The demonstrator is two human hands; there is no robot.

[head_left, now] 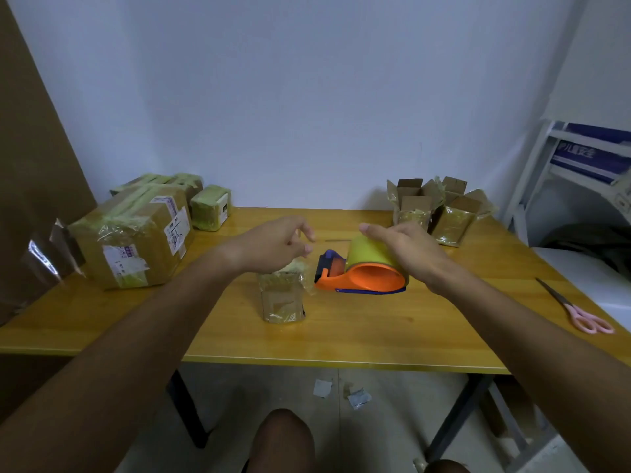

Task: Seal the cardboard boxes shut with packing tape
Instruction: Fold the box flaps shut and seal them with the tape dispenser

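Wooden table (341, 339), tape dispenser (362, 273) mid-top.
Right hand (406, 249) rests on its roll, fingers straight; left hand (273, 244) hovers loose over the small box (281, 297) beside it.

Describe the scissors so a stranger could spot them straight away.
Start at the yellow wooden table and go to its right-hand edge, past the right hand. The scissors lie there alone, closed, the only thing with pink handles, well apart from the orange tape dispenser.

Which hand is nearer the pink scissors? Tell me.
Right. The right hand rests on the tape dispenser, on the same side as the scissors; the left hand hovers farther away, above the small box.
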